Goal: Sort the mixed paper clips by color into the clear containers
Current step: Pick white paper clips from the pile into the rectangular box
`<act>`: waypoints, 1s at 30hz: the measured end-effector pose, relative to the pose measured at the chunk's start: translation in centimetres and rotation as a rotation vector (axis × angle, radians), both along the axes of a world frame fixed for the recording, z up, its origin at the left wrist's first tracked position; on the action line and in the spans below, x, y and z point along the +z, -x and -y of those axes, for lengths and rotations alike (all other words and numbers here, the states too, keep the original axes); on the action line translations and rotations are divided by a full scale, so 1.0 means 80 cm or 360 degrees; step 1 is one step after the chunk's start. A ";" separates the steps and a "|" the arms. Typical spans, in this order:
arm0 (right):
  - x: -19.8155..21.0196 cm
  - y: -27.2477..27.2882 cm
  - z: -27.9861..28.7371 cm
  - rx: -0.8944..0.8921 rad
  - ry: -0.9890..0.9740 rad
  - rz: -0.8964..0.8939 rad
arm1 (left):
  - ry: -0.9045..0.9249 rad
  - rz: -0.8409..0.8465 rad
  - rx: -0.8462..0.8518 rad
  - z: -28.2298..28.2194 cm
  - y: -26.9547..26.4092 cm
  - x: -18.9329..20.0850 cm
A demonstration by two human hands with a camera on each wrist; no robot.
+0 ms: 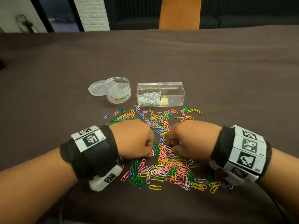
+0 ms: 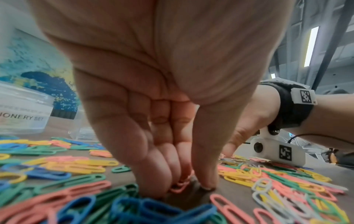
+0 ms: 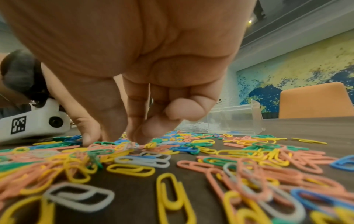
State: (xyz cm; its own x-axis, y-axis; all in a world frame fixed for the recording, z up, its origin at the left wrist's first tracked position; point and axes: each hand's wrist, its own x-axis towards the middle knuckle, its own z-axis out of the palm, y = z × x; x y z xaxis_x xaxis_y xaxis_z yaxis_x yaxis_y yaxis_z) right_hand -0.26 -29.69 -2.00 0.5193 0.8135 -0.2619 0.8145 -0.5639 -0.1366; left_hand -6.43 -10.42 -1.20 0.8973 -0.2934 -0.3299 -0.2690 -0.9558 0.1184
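Left hand (image 2: 153,136): we see fingers pointing down, grip pinching a pink clip (image 2: 179,187) at the table (image 1: 161,62).
Right hand (image 1: 191,139): we note fingertips down in the clip pile (image 1: 161,159); grip contents unclear.
Containers: rectangular box (image 1: 171,94) and round tub (image 1: 119,92) beyond the pile.

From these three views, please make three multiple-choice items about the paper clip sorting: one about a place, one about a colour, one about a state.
1. Where does the rectangular clear box stand?
A. right of the round container
B. left of it
C. on top of it

2. What colour is the clip that the left hand pinches?
A. blue
B. pink
C. white

3. What state is the round container in?
A. lid on
B. tipped over
C. open, with its lid leaning against it

Answers:
1 A, the head view shows the box to its right.
2 B, the left wrist view shows a pink clip between the fingers.
3 C, the lid rests against its left side.
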 end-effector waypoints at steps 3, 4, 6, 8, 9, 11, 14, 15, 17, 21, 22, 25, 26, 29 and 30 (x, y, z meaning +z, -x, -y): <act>0.000 0.003 0.002 0.0011 -0.0029 -0.0021 | -0.0074 0.0072 0.0033 0.003 0.002 -0.004; 0.000 0.005 0.001 0.0019 -0.0021 -0.0038 | -0.0103 0.0094 0.0026 0.004 0.003 -0.004; -0.002 0.008 -0.003 0.0031 0.0016 -0.0031 | -0.0150 0.0135 -0.0004 0.005 0.003 -0.005; -0.004 0.007 -0.007 0.0016 0.0052 0.0014 | -0.0156 0.0139 -0.0015 0.005 0.003 -0.005; -0.005 0.005 -0.008 -0.0011 0.0053 0.0024 | -0.0143 0.0129 -0.0009 0.004 0.003 -0.005; -0.006 0.002 -0.009 -0.0075 0.0041 0.0029 | -0.0112 0.0108 0.0016 0.001 0.002 -0.005; -0.007 0.000 -0.008 -0.0078 0.0005 -0.0009 | -0.0075 0.0108 0.0049 -0.006 0.004 -0.007; -0.007 -0.001 -0.008 -0.0053 -0.0010 -0.0034 | -0.0072 0.0110 0.0038 -0.007 0.006 -0.007; -0.008 -0.002 -0.007 -0.0025 -0.0017 -0.0055 | -0.0073 0.0131 -0.0005 -0.008 0.009 -0.007; -0.009 -0.003 -0.004 -0.0001 -0.0100 -0.0053 | -0.0027 0.0177 -0.0044 -0.009 0.009 -0.007; -0.009 -0.003 -0.003 0.0002 -0.0158 -0.0056 | -0.0017 0.0190 -0.0047 -0.010 0.009 -0.007; 0.000 -0.009 0.005 -0.0064 -0.0402 -0.0094 | 0.0005 0.0183 -0.0026 -0.014 0.011 -0.005; 0.004 -0.012 0.010 -0.0090 -0.0482 -0.0119 | 0.0017 0.0171 -0.0015 -0.015 0.011 -0.005; 0.016 -0.023 0.029 -0.0251 -0.0740 -0.0355 | 0.0089 0.0137 0.0037 -0.018 0.011 -0.005; 0.019 -0.026 0.037 -0.0332 -0.0802 -0.0499 | 0.0132 0.0129 0.0057 -0.020 0.011 -0.006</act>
